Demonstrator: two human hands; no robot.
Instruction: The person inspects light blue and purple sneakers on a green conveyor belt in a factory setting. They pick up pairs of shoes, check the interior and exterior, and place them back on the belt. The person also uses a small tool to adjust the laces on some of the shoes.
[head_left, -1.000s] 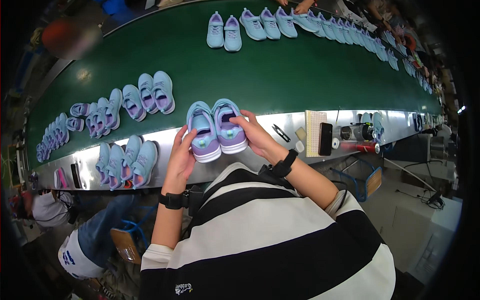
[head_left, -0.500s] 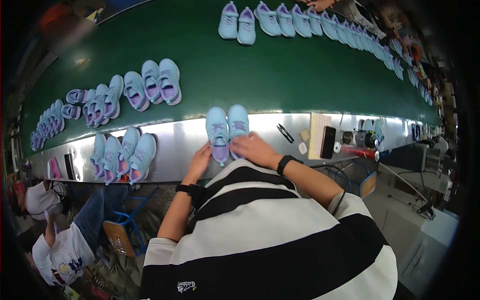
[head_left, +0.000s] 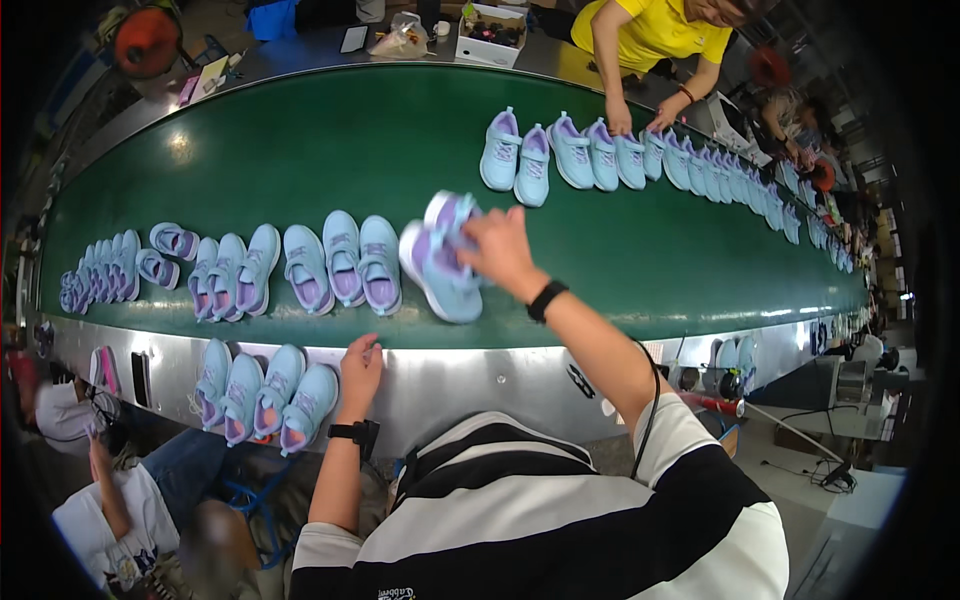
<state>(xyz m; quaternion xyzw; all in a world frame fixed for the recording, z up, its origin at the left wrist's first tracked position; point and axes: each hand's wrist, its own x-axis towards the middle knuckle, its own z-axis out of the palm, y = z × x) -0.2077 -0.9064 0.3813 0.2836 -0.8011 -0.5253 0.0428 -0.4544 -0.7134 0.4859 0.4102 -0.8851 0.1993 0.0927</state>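
Observation:
My right hand (head_left: 498,250) grips a pair of light blue and lilac sneakers (head_left: 448,285), held together over the green belt and slightly blurred by motion. They are turned so that the heel ends point towards the far side. My left hand (head_left: 362,368) is empty, its fingers loosely bent and apart, over the metal ledge near the belt's edge. Just left of it, several similar sneakers (head_left: 278,385) stand in a row on the ledge. On the belt, a pair of matching sneakers (head_left: 360,265) stands left of the held ones.
More sneakers line the green belt (head_left: 250,130) at left and far right. Across it, a person in a yellow shirt (head_left: 650,45) touches some of them. Thread snips (head_left: 580,380) lie on the metal ledge (head_left: 470,375). A white box (head_left: 490,50) stands on the far counter.
The sneakers between my hands on the ledge are now lifted over the belt in my right hand. My left hand has let go and moved left. The view has tilted upward.

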